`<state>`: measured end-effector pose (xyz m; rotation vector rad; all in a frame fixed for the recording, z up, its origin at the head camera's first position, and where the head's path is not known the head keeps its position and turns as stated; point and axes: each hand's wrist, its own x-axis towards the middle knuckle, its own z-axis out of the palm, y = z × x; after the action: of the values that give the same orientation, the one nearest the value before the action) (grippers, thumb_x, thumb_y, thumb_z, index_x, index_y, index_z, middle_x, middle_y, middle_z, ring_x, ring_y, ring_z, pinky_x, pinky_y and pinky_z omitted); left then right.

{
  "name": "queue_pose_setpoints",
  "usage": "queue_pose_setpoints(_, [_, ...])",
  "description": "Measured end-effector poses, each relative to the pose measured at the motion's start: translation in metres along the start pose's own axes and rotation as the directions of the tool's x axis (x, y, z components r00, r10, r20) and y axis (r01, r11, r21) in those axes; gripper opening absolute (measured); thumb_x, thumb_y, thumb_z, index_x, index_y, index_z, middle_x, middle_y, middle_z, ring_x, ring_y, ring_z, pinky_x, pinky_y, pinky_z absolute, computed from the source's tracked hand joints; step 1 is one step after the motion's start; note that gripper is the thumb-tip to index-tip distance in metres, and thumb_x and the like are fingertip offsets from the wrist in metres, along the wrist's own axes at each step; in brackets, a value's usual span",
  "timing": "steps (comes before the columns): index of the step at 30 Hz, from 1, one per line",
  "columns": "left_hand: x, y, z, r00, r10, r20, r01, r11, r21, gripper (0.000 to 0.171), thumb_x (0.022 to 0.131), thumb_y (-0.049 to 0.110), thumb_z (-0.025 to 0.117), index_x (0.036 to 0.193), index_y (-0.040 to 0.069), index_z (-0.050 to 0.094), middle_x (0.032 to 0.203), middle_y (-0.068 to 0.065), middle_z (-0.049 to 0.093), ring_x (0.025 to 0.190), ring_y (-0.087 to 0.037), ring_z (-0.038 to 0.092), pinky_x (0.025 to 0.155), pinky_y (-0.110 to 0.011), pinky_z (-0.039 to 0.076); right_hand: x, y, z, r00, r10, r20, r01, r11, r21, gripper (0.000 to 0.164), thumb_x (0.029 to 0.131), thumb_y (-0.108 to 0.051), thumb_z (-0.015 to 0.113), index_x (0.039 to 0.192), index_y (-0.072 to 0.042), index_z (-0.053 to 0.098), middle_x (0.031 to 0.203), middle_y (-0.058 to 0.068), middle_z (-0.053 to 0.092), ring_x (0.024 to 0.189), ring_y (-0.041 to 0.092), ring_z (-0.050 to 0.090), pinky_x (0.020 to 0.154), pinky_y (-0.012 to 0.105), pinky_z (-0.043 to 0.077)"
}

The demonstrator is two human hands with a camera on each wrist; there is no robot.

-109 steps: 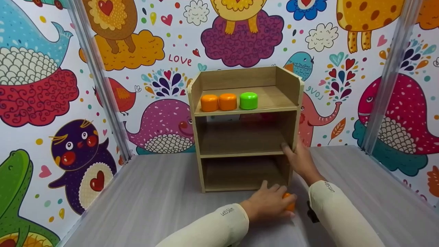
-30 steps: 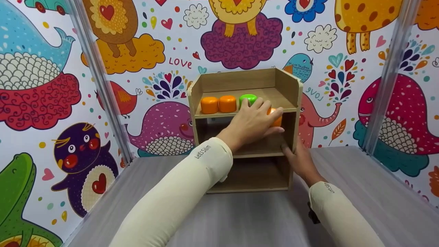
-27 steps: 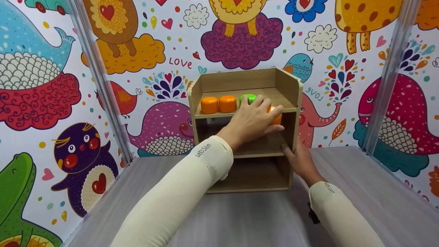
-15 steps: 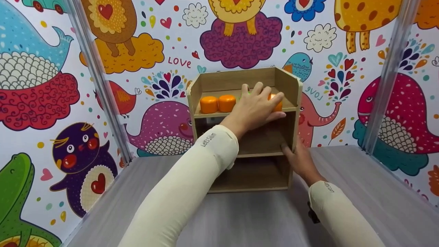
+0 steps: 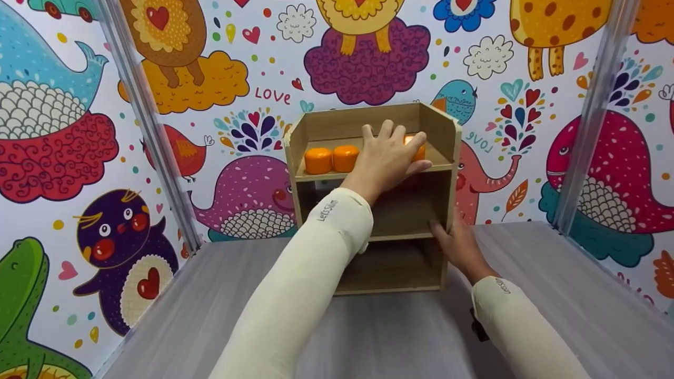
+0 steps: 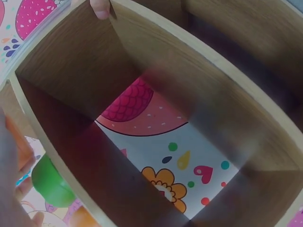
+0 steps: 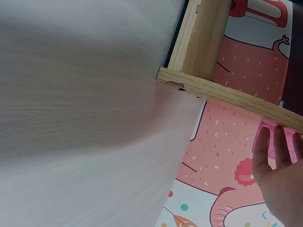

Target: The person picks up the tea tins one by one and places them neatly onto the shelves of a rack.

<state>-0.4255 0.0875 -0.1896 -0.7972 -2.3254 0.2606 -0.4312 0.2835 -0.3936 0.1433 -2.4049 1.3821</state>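
My left hand (image 5: 387, 158) holds a glossy orange rounded cylinder (image 5: 420, 153) between thumb and fingers, at the right part of the top shelf. Two more orange rounded cylinders (image 5: 331, 159) stand side by side on that shelf's left. A green rounded cylinder (image 6: 51, 184) shows beside the left fingers in the left wrist view; in the head view the hand hides it. My right hand (image 5: 461, 245) grips the right side panel of the wooden shelf unit (image 5: 368, 238), thumb on the inner side. In the right wrist view its fingers (image 7: 282, 149) lie along the panel outside.
The shelf unit's middle and bottom compartments sit below the left hand. It stands on a grey wood-grain table (image 5: 237, 295) near the back wall (image 5: 253, 200), which carries cartoon prints. Metal posts (image 5: 150, 131) mark the booth's corners.
The left hand has brought the orange cylinder from the table up to the top shelf, rising further in the last second and covering the green one. The right hand keeps its place.
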Motion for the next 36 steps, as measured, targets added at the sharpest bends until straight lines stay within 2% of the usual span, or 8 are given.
queue_pose_setpoints(9, [0.006, 0.008, 0.013, 0.999, -0.041, 0.001, 0.041, 0.999, 0.027, 0.059, 0.101, 0.067, 0.037, 0.150, 0.034, 0.042, 0.142, -0.009, 0.056, 0.135, -0.029, 0.043, 0.112, -0.065, 0.031, 0.000, 0.000, -0.002, 1.000, 0.005, 0.012, -0.005, 1.000, 0.010, 0.070, 0.105, -0.043, 0.054, 0.160, -0.024, 0.015, 0.155, 0.018, 0.041, 0.141, 0.044, 0.046, 0.110, 0.068, 0.035])
queue_pose_setpoints(21, [0.007, 0.010, 0.017, 0.998, -0.062, -0.008, 0.062, 0.998, 0.024, 0.058, 0.101, 0.067, 0.037, 0.148, 0.033, 0.041, 0.140, -0.007, 0.057, 0.134, -0.028, 0.043, 0.113, -0.065, 0.027, 0.000, 0.000, -0.001, 1.000, 0.002, 0.014, -0.002, 1.000, 0.007, 0.069, 0.105, -0.042, 0.053, 0.159, -0.022, 0.016, 0.155, 0.018, 0.041, 0.141, 0.043, 0.046, 0.111, 0.068, 0.036])
queue_pose_setpoints(30, [0.003, 0.014, 0.026, 0.993, -0.107, 0.043, 0.103, 0.991, 0.090, 0.067, 0.103, 0.067, 0.025, 0.159, 0.031, 0.027, 0.150, -0.006, 0.050, 0.145, -0.028, 0.035, 0.116, -0.068, 0.019, 0.000, 0.001, -0.001, 1.000, 0.003, 0.002, -0.003, 1.000, -0.012, 0.073, 0.104, -0.044, 0.054, 0.161, -0.023, 0.014, 0.155, 0.018, 0.041, 0.139, 0.042, 0.048, 0.112, 0.067, 0.035])
queue_pose_setpoints(36, [0.002, 0.015, 0.030, 0.993, -0.117, 0.026, 0.114, 0.988, 0.109, 0.066, 0.103, 0.067, 0.024, 0.159, 0.032, 0.026, 0.150, -0.005, 0.049, 0.144, -0.028, 0.035, 0.116, -0.068, 0.019, 0.001, 0.000, -0.001, 1.000, 0.010, 0.013, -0.010, 1.000, 0.001, 0.075, 0.104, -0.047, 0.055, 0.162, -0.024, 0.012, 0.156, 0.018, 0.041, 0.139, 0.043, 0.048, 0.111, 0.068, 0.035])
